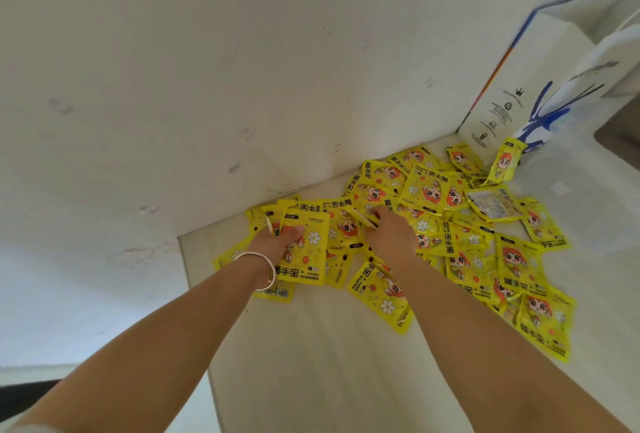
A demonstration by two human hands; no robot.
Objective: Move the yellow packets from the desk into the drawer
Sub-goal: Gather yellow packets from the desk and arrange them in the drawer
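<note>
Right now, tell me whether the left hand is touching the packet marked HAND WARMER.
Touching. In the head view the left hand grips the HAND WARMER packet with its thumb lying over the printed face, lifting it above the other packets on the desk.

A single wide-angle view is given, taken from the head and aimed forward and steeply down over both forearms. The desk [311,363] is seen from close above, its far edge met by the wall [207,86]. Straight lines are bent toward the frame's borders. No second view is provided, so nothing is shared.
</note>
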